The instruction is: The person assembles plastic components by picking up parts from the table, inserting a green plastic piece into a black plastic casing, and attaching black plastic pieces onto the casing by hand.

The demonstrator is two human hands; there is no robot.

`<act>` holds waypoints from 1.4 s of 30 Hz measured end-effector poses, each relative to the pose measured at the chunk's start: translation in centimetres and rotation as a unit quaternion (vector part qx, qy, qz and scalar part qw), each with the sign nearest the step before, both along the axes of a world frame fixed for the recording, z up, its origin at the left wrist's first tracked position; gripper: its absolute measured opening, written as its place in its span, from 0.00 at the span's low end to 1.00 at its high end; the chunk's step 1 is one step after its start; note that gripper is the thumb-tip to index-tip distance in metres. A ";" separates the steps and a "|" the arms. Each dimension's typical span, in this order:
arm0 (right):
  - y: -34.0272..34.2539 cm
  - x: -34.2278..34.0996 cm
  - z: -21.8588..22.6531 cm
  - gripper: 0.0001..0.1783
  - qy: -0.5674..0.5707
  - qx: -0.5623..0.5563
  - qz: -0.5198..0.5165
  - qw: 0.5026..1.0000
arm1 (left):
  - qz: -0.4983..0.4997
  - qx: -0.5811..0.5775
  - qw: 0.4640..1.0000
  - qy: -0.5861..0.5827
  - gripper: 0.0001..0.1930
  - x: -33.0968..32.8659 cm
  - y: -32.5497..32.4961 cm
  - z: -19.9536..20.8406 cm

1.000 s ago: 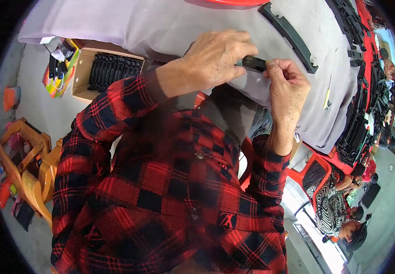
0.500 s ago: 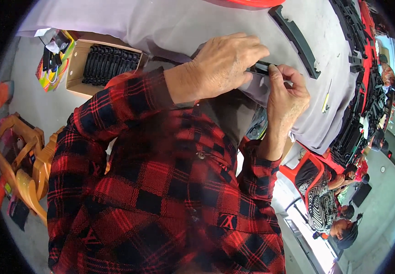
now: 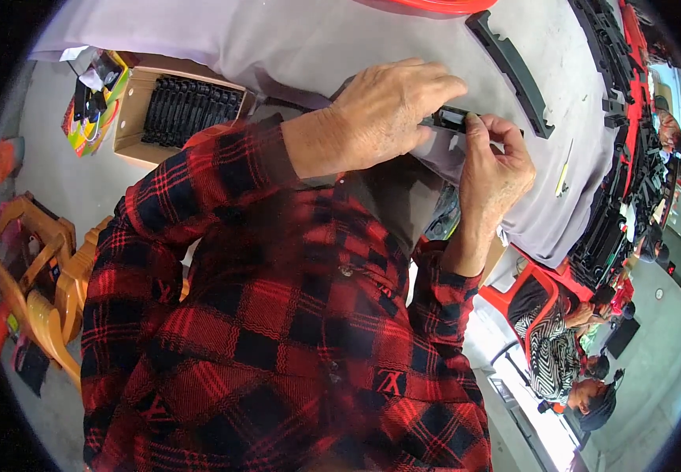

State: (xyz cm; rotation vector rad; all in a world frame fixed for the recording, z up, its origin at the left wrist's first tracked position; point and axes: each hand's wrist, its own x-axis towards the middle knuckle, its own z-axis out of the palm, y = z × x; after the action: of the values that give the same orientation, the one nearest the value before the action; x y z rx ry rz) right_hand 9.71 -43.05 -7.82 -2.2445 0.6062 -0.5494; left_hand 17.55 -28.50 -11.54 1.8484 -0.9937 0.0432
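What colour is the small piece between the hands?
The piece is mostly black; the head view shows it best.

A grey cloth covers the surface [image 3: 301, 35], where a long, notched black plastic bar [image 3: 511, 75] lies apart from a thin, yellow-handled tool [image 3: 563, 177]. A round red plastic rim [image 3: 443, 7] shows at the top edge. To the left, an open brown cardboard box [image 3: 130, 122] holds a row of black plastic parts [image 3: 191, 112], just beside a yellow-green printed bag [image 3: 81, 138]. Below stands varnished orange-brown wooden furniture [image 3: 42, 315]. At right, a person in a black-and-white patterned top [image 3: 551, 360] sits by a red plastic chair [image 3: 546, 282].
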 end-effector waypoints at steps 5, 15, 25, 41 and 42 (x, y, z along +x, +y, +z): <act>0.5 -0.2 0.3 0.05 -0.009 0.047 -0.026 0.999 | 0.006 -0.009 1.000 -0.001 0.28 0.0 -0.2 0.0; -1.3 -0.1 -1.0 0.08 -0.074 0.148 0.053 0.985 | 0.008 0.005 1.000 -0.005 0.30 0.0 -0.3 0.0; -1.6 -0.1 -0.7 0.09 -0.043 0.218 0.021 0.975 | 0.002 -0.005 1.000 0.009 0.30 -0.1 -0.2 -0.2; -2.3 0.2 -0.7 0.09 -0.018 0.141 0.032 0.989 | -0.005 -0.025 1.000 -0.002 0.27 0.1 0.1 -0.1; -2.3 0.2 -0.8 0.09 -0.019 0.141 0.031 0.989 | -0.017 -0.022 1.000 0.009 0.26 0.1 0.4 0.0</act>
State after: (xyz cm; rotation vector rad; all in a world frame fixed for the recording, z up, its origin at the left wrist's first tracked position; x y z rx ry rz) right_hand 9.93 -45.31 -8.57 -1.9751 0.5554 -0.4438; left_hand 17.69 -28.15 -11.51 1.7886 -1.0043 0.0286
